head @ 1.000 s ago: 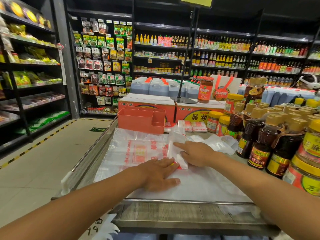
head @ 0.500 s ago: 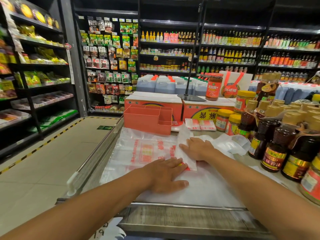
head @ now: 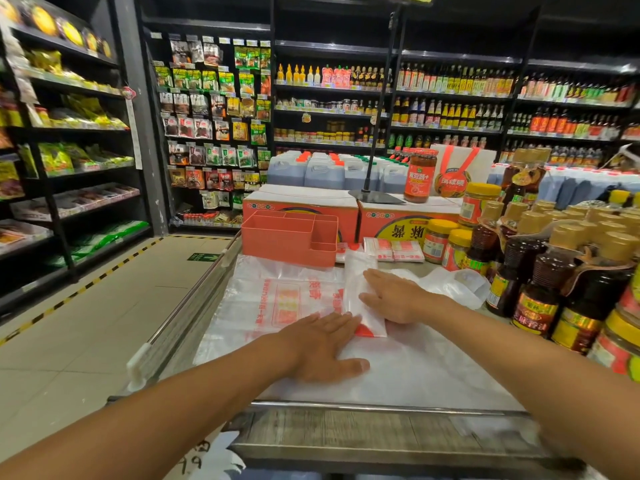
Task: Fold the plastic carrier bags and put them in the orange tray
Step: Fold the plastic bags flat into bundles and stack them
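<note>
A narrow folded strip of white plastic carrier bag [head: 360, 289] with a red printed end lies on a stack of flat carrier bags [head: 277, 299] with red print. My left hand [head: 322, 344] lies flat on the stack, fingers straight, fingertips at the strip's near end. My right hand [head: 394, 297] presses flat on the strip's right side. The orange tray [head: 287, 237], with dividers, stands at the far edge of the bags and looks empty.
A crumpled white bag [head: 460, 285] lies to the right. Dark sauce bottles [head: 540, 289] and jars crowd the right side. Orange cartons [head: 301, 206] and small packets [head: 394, 251] sit behind the tray. A metal rail [head: 381, 407] edges the counter in front; the aisle floor is on the left.
Both hands stay flat on the bags. My right hand has slid slightly along the folded strip; the camera view shifted a little.
</note>
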{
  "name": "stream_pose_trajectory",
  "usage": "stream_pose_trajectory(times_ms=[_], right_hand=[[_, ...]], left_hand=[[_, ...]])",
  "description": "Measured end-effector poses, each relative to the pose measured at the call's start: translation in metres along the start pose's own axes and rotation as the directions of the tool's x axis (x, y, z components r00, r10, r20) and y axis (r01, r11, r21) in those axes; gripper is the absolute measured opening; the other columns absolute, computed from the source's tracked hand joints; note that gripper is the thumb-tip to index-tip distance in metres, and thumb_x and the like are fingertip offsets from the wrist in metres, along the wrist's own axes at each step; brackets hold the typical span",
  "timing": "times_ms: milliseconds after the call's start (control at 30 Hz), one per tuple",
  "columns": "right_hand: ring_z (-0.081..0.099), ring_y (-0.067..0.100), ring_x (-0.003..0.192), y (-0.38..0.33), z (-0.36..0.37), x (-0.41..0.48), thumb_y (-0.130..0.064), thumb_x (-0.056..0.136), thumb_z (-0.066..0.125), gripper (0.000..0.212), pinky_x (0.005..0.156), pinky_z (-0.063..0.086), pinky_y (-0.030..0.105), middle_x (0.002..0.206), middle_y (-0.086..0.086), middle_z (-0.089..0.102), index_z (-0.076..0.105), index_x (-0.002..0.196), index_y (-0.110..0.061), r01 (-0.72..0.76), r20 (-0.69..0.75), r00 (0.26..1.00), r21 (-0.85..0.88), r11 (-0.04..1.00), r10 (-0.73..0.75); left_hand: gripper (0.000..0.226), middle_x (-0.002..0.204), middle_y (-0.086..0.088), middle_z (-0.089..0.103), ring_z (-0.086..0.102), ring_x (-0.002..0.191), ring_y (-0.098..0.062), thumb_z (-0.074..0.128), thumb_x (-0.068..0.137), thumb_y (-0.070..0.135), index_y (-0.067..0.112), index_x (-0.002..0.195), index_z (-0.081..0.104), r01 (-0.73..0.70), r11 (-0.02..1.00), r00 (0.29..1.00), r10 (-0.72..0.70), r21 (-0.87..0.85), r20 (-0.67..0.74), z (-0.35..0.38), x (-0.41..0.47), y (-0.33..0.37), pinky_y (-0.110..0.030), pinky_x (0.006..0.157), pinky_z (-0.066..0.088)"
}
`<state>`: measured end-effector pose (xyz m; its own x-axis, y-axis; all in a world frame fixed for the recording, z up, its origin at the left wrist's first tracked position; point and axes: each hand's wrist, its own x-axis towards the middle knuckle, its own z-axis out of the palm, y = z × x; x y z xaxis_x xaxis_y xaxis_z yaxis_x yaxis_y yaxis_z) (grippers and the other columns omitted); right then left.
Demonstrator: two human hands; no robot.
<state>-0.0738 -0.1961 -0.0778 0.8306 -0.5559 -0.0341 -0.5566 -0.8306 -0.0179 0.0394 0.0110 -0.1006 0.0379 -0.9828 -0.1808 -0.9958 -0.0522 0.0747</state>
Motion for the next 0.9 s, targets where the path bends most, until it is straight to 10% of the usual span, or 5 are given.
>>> stream_pose_trajectory(times_ms=[400, 633, 900], right_hand=[[-0.005, 0.007, 0.156, 0.014, 0.022, -0.046, -0.070, 0.100, 0.013, 0.077, 0.126, -0.006, 0.041, 0.171, -0.011, -0.005, -0.003, 0.163, -0.029, 0.156, 0.140, 0.980, -0.075, 0.985, -0.144], [0.001, 0.007, 0.156, 0.027, 0.013, -0.041, -0.071, 0.099, 0.030, 0.077, 0.126, -0.005, 0.037, 0.170, -0.014, 0.002, 0.006, 0.163, -0.035, 0.166, 0.148, 0.974, 0.048, 0.985, -0.171], [0.038, 0.016, 0.136, 0.026, 0.000, -0.047, -0.072, 0.092, 0.049, 0.069, 0.112, 0.033, 0.036, 0.149, -0.011, 0.040, 0.046, 0.150, -0.034, 0.171, -0.027, 0.985, 0.000, 0.985, -0.171]], left_hand=[[0.081, 0.171, 0.008, -0.007, -0.010, 0.157, -0.012, 0.024, 0.101, 0.071, 0.026, 0.164, -0.001, 0.038, 0.999, 0.994, -0.036, -0.022, 0.103, -0.019, 0.009, 0.003, -0.041, 0.128, 0.000], [0.045, 0.152, 0.006, 0.050, 0.048, 0.136, -0.019, 0.054, 0.103, 0.043, 0.029, 0.146, 0.054, -0.066, 0.995, 0.993, 0.058, -0.079, -0.103, -0.041, 0.035, -0.016, -0.035, 0.113, 0.038], [0.031, 0.128, 0.010, 0.063, 0.058, 0.109, -0.011, 0.062, 0.099, 0.039, 0.032, 0.129, 0.069, -0.133, 0.974, 0.974, 0.094, -0.181, -0.208, -0.028, 0.046, -0.025, -0.037, 0.100, 0.048]])
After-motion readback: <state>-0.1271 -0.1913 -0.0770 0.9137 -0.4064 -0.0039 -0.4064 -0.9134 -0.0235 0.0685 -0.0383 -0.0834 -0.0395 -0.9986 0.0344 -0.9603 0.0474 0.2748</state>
